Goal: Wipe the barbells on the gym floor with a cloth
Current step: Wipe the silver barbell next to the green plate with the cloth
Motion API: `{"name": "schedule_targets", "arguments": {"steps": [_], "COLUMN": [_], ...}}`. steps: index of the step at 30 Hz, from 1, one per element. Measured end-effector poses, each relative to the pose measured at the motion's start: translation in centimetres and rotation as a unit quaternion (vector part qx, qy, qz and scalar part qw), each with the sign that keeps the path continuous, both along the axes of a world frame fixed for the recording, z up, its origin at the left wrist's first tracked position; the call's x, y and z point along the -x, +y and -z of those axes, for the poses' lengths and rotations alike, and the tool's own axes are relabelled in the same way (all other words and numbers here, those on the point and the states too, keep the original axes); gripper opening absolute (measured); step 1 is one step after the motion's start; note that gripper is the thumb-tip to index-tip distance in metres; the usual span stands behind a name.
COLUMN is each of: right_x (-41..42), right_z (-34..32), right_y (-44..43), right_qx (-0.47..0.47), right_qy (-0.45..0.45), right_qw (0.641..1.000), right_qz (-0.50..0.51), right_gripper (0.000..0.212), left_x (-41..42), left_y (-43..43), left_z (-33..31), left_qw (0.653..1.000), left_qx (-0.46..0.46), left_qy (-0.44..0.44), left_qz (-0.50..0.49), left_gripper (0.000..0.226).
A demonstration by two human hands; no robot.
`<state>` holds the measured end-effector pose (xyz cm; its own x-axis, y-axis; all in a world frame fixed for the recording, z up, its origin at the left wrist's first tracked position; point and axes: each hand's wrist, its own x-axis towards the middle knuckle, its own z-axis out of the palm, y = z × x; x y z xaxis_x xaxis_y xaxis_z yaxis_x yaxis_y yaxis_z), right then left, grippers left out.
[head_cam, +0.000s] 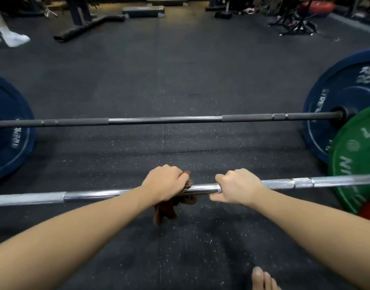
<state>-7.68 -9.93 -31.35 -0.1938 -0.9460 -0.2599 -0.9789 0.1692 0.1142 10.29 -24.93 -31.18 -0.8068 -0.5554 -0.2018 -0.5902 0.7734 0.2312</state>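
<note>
Barbells, two of them, lie crosswise on the gym floor, whose dark speckled rubber fills most of the frame. The right blue plate and the left blue plate stand at the frame's edges on the far barbell, a dark bar running across the middle. A green plate at the right edge, just in front of the blue one, sits on the near barbell, the chrome bar crossing the lower middle.

That near bar is the one you have in hand. Your left grip is curled over its centre section, with the brown cloth bunched under the palm against the steel and a loose tail hanging below the bar. Your right grip is wrapped round the bare bar just to the right, fingers over the top and thumb lower, pointing left. A short shiny stretch separates it from the cloth.

By my reading you are mid-wipe on the middle of the near bar, steadying with the right while the left rubs. The next move likely calls for sliding the cloth along the shaft toward one end, wrapped snugly so the tail does not drag, and shifting the right out of its path. Expect the duller grey stretches to catch the fabric more than the smooth chrome. No grip is on the far barbell; I judge it comes afterward.
</note>
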Motion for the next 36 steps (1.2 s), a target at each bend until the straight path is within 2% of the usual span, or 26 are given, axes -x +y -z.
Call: {"name": "schedule_targets", "arguments": {"steps": [10,16,22,27,30,32,36], "right_x": [0.0,0.1,0.2,0.3,0.3,0.5,0.5], "right_z": [0.2,0.5,0.6,0.7,1.1,1.4,1.7], "right_y": [0.3,0.3,0.3,0.3,0.4,0.5,0.5], "right_qx": [0.023,0.017,0.017,0.023,0.051,0.074,0.093], "right_qy": [0.026,0.027,0.025,0.019,0.025,0.032,0.012], "right_qw": [0.999,0.999,0.999,0.999,0.998,0.996,0.995], "right_qz": [-0.018,-0.01,-0.019,-0.02,-0.027,-0.033,-0.036], "right_gripper": [0.05,0.053,0.053,0.053,0.061,0.066,0.059], "left_x": [0.9,-1.3,-1.3,1.1,3.4,4.7,5.0], "left_y": [0.9,-1.3,-1.5,0.4,2.4,3.8,5.0], "left_z": [0.2,-1.2,-0.7,-0.9,-0.7,-0.3,0.3], "left_qw": [0.999,0.989,0.994,0.996,0.997,0.998,0.996], "left_qx": [0.006,0.102,0.074,0.046,0.038,0.041,0.053], "left_qy": [0.036,-0.043,-0.071,-0.054,-0.033,-0.001,0.068], "left_qz": [0.034,0.097,0.048,0.047,0.058,0.04,-0.009], "left_gripper": [0.044,0.049,0.05,0.048,0.048,0.049,0.049]}}
